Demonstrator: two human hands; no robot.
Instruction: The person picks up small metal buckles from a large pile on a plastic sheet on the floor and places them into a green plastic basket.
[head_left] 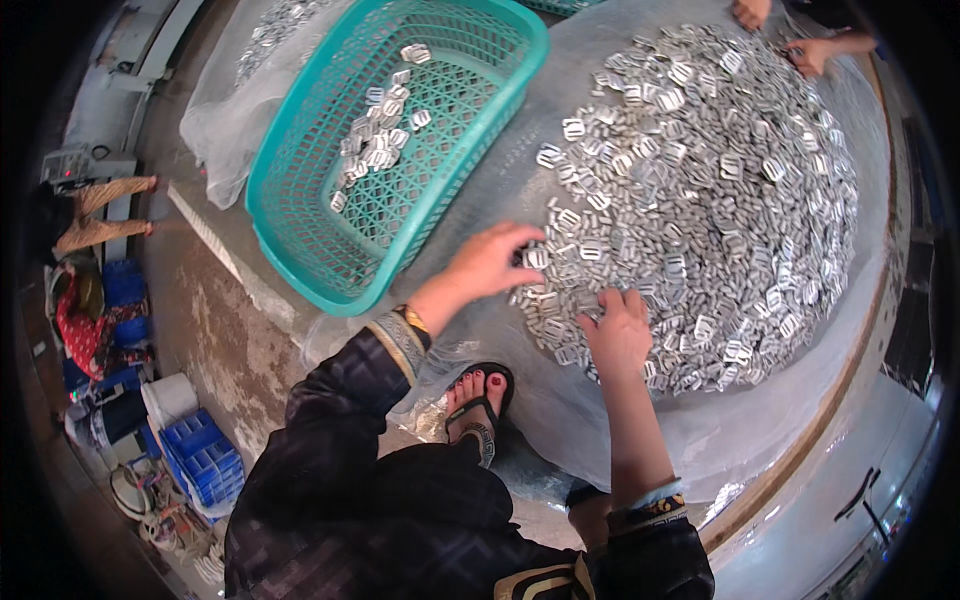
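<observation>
A broad heap of small silver metal slide buckles [700, 220] lies on clear plastic sheeting in front of me and to my right. At its near left edge my left hand [485, 268] is curved, with a metal buckle [536, 258] between thumb and fingers. My right hand [620, 335] rests on the near side of the heap, fingers bent downward and thumb apart. No buckle shows clearly in it, though its fingertips are partly hidden. Left of the heap stands a green plastic basket [262, 200] with a loose cluster of buckles [378, 135] on its lattice floor.
Another person's hands [815, 55] touch the heap's far right edge. More buckles [270, 40] lie on plastic at the far left. My sandalled foot [480, 400] is just below the sheeting [560, 430]. Blue crates [205, 455] and a white bucket [170, 398] stand at left.
</observation>
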